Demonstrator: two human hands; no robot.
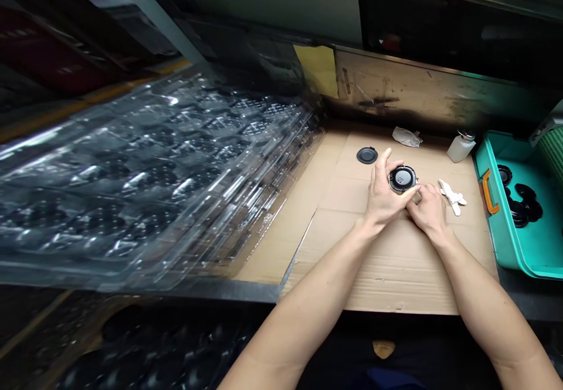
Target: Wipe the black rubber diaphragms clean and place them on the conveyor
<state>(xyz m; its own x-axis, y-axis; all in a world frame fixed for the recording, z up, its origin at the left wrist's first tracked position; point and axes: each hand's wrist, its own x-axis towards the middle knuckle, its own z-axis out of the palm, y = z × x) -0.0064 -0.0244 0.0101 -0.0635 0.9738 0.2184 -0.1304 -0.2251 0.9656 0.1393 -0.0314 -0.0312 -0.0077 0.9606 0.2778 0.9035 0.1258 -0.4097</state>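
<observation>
My left hand [382,193] grips a round black plastic part [403,178] by its rim, thumb below and fingers at the far left side. The part's dark, shallow-domed face with a small mark in the middle is turned up toward me. Close against its lower right edge is my right hand [427,208], fingers curled and pinched together. What they pinch is hidden. A flat black disc [367,155] with a small tab lies on the cardboard sheet [387,267], up and left of my hands. Just right of my right hand lies a crumpled white cloth or tissue [452,197].
Stacked clear plastic trays [132,173] with moulded pockets fill the left side. A green bin [505,237] with an orange handle holds several black round parts [525,205] on the right. At the back are a small bottle [461,146] and a crumpled clear bag [407,137].
</observation>
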